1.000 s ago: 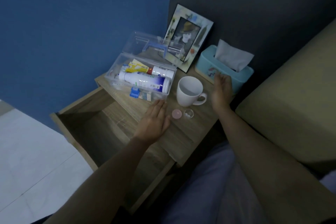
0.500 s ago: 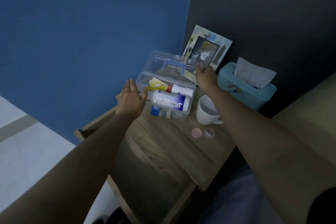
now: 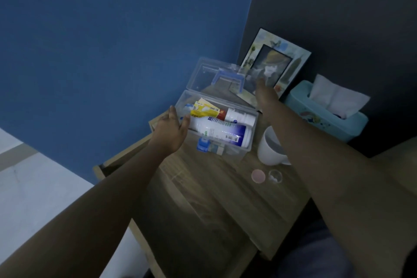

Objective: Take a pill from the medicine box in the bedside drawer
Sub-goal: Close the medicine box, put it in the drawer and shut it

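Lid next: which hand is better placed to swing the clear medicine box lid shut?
Right, probably. The right hand is already up at the raised clear lid, fingers near its far edge beside the blue handle. The left hand is low at the medicine box's left end, better for steadying.

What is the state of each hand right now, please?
Left hand: open, at the medicine box's left end.
Right hand: at the open lid; grip unclear.

Open medicine box [image 3: 216, 128] on bench [image 3: 203, 187] is flanked by left hand [image 3: 169, 131], fingers spread, and right hand [image 3: 265, 95] at lid [image 3: 216, 77].
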A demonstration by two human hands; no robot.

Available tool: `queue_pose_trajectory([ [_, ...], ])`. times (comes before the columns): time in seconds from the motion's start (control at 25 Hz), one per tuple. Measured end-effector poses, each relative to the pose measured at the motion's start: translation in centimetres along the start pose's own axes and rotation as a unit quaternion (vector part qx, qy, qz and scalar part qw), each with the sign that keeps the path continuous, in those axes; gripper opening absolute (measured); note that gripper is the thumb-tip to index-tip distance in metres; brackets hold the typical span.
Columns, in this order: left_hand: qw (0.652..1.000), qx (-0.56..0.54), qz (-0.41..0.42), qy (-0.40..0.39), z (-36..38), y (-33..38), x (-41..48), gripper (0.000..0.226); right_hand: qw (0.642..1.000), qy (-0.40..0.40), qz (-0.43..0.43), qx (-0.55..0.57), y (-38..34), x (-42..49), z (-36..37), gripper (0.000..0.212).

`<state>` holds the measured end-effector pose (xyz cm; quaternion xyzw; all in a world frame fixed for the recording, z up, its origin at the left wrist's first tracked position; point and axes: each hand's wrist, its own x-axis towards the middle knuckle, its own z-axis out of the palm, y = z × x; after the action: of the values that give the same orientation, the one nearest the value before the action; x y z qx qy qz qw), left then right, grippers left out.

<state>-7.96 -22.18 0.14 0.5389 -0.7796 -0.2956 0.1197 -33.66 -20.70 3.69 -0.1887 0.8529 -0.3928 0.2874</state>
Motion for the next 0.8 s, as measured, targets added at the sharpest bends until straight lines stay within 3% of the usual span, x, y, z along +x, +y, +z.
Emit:
queue_pose_trajectory([
  [0.16, 0.999, -0.035, -0.019, 0.000, -0.5, 0.2, -0.1, 0.060, 0.996, 0.050, -0.049, 0.058, -2.0, -1.4, -1.3, 0.070],
  [0.28, 0.980, -0.177, -0.086, 0.022, -1.2, -0.5, 0.6, 0.055, 0.990, 0.049, -0.133, 0.002, -1.9, -3.7, -3.0, 0.069],
  [0.4, 0.879, -0.447, -0.167, 0.019, -1.8, -0.6, 1.2, 0.064, 0.976, 0.030, -0.215, -0.010, 0.5, -6.8, -3.6, 0.043],
  [0.44, 0.849, -0.498, -0.173, 0.012, -1.9, -0.5, 1.1, 0.068, 0.972, 0.025, -0.235, -0.013, 1.5, -7.8, -3.6, 0.034],
  [0.52, 0.826, -0.539, -0.165, -0.003, -2.3, -0.5, 1.0, 0.075, 0.957, 0.014, -0.286, -0.039, 3.8, -9.8, -3.4, 0.027],
  [0.64, 0.854, -0.498, -0.152, -0.010, -2.6, -0.4, 0.6, 0.080, 0.930, -0.011, -0.336, -0.151, 6.9, -12.6, -2.5, 0.046],
  [0.72, 0.913, -0.380, -0.149, 0.018, -2.6, -0.5, 0.7, 0.079, 0.901, -0.008, -0.333, -0.280, 8.3, -13.6, -1.4, 0.054],
  [0.8, 0.962, -0.245, -0.112, 0.045, -2.2, -0.6, 0.7, 0.062, 0.876, 0.015, -0.328, -0.353, 8.6, -14.0, -0.6, 0.058],
])
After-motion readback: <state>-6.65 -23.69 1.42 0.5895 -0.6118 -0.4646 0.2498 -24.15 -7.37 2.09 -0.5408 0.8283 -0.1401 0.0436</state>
